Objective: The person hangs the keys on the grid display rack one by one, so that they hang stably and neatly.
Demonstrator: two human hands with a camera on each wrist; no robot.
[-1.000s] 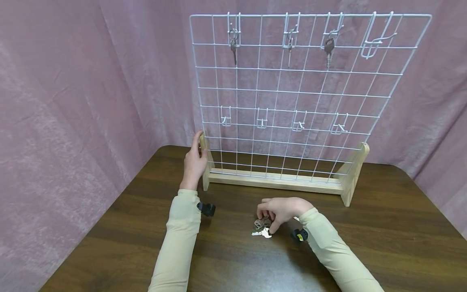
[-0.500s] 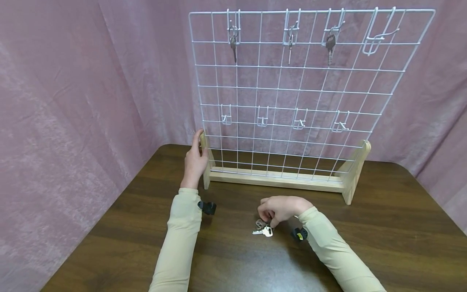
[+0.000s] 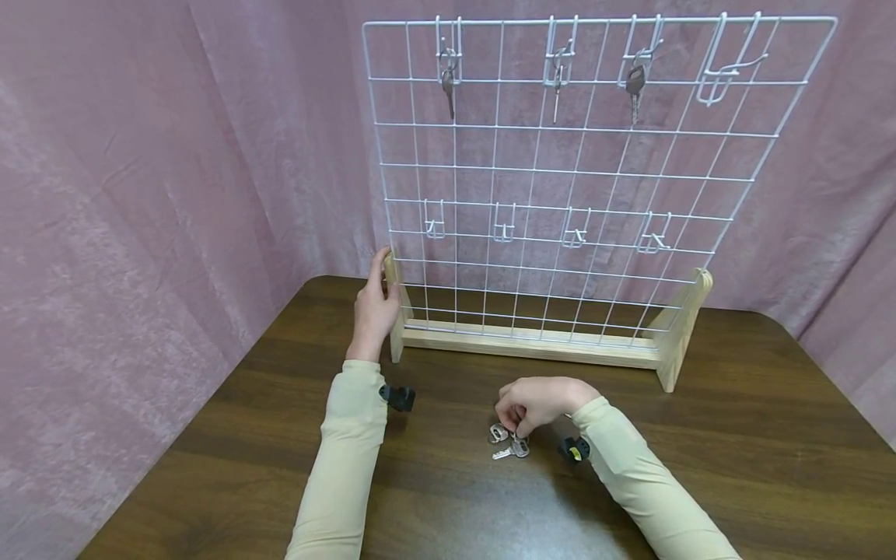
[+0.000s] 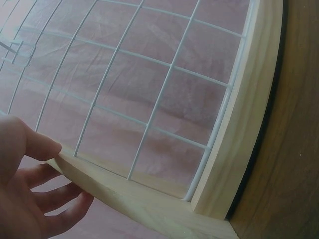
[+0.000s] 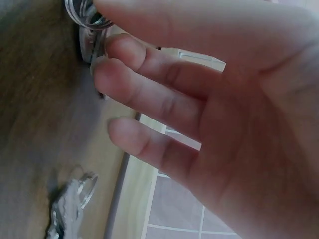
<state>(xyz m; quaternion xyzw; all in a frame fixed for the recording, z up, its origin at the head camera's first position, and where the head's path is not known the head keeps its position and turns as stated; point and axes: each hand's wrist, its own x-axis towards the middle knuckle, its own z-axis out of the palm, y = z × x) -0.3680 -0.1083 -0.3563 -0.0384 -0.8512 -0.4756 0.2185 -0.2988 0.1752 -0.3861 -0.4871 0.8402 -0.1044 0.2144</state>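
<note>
My left hand [image 3: 376, 313] grips the left wooden upright [image 3: 395, 311] of a white wire grid stand; in the left wrist view its thumb lies along the wood and the other fingers curl behind. My right hand [image 3: 544, 402] is low over the table, thumb and fingertips at a key [image 3: 519, 448] and its ring. Up close in the right wrist view, the metal key ring [image 5: 79, 24] is at the thumb tip, and the index finger is partly hidden. A second metal ring or key head [image 3: 498, 433] lies just left of the fingertips. More keys [image 5: 70, 206] lie apart from the fingers.
On the white wire grid [image 3: 574, 166], three keys hang from upper hooks, such as the left key [image 3: 449, 85]. The upper right hook [image 3: 728, 74] holds nothing. Several small hooks form a lower row, including one at left [image 3: 434, 229]. The brown table [image 3: 448, 498] lies beneath.
The key under my right hand has turned and shifted slightly right, and the fingertips have drawn closer together. My left hand stays on the upright. The head view has tilted slightly.
</note>
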